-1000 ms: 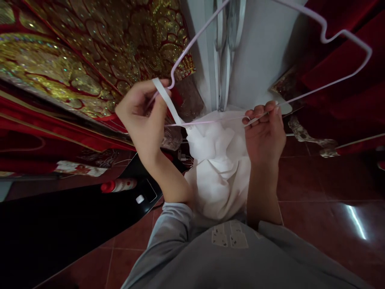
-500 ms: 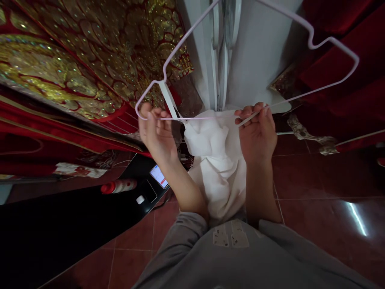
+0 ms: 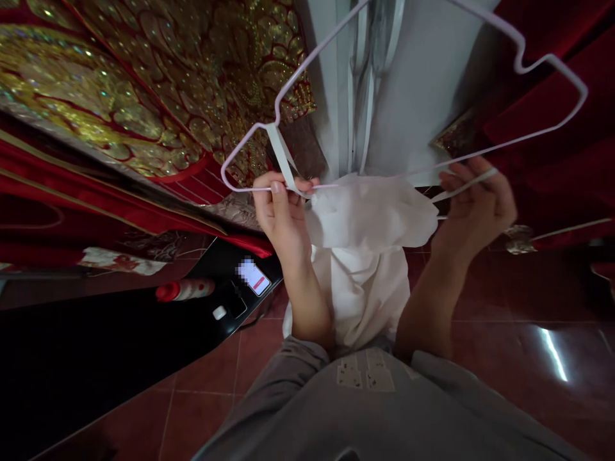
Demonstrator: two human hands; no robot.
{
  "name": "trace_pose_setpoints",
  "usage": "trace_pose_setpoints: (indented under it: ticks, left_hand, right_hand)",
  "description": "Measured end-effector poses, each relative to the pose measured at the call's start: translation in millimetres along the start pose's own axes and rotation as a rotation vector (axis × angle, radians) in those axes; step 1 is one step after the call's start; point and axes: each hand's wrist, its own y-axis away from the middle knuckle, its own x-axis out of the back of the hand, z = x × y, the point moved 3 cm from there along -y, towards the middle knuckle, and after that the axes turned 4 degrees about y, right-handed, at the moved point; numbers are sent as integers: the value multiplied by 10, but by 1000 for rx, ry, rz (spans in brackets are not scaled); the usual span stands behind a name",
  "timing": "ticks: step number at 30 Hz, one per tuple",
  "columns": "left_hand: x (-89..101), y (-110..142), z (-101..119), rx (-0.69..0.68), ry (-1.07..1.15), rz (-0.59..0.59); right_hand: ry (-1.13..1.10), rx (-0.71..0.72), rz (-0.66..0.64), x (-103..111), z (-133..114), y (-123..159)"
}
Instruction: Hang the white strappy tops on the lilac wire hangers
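Observation:
A pale lilac wire hanger (image 3: 548,131) is held up in front of me. A white garment (image 3: 365,256) hangs below it, and its left strap (image 3: 283,153) is hooked over the hanger's left notch. My left hand (image 3: 281,214) is closed round the hanger's bottom bar next to that strap. My right hand (image 3: 475,205) has its fingers curled on the garment's right strap (image 3: 464,186), just under the bar.
Red garments with gold sequin embroidery (image 3: 144,89) hang at the left, dark red velvet (image 3: 567,160) at the right, a white frame (image 3: 365,83) between them. A black counter (image 3: 96,346) at the lower left carries a lit phone (image 3: 254,277) and a red-and-white bottle (image 3: 185,290). The floor is red tile (image 3: 519,301).
The left strap went onto the hanger's left notch and my left hand dropped to the bottom bar. My right hand moved right along the bar, pulling the right strap and spreading the garment's top.

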Motion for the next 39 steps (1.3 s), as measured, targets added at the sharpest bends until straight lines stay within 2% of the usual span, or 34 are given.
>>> trace_pose_setpoints:
  ticks: [4,8,11,14,19,23,28,33,37,39]
  left_hand:
    - [23,-2,41,30,64,-11]
    - [29,-9,80,49,57,-7]
    - [7,-13,129,75,51,7]
    - [-7,-33,165,102,80,16]
    - [10,-75,137,111,111,23]
    - [-15,-56,92,89,136,59]
    - [-34,-33,76,72,80,82]
    - [0,-50,94,83,114,34]
    - [18,-69,114,54,77,27]
    - [20,-71,115,61,15,49]
  right_hand:
    - [148,125,58,243,-130,-345]
    - [148,163,34,265,-332,-615]
    - [128,128,-140,165,-483,-728]
    - [217,104,-312,87,-594,-760]
    - [272,209,-471,-29,-659,-776]
    - [381,318,-552,-213,-679,-831]
    - [578,391,-623,-408,-808,-816]
    - [750,413,-696,-561,-931,-777]
    - [906,371,-758,-700,-961,-869]
    - [841,242,-747,-689,-925,-885]
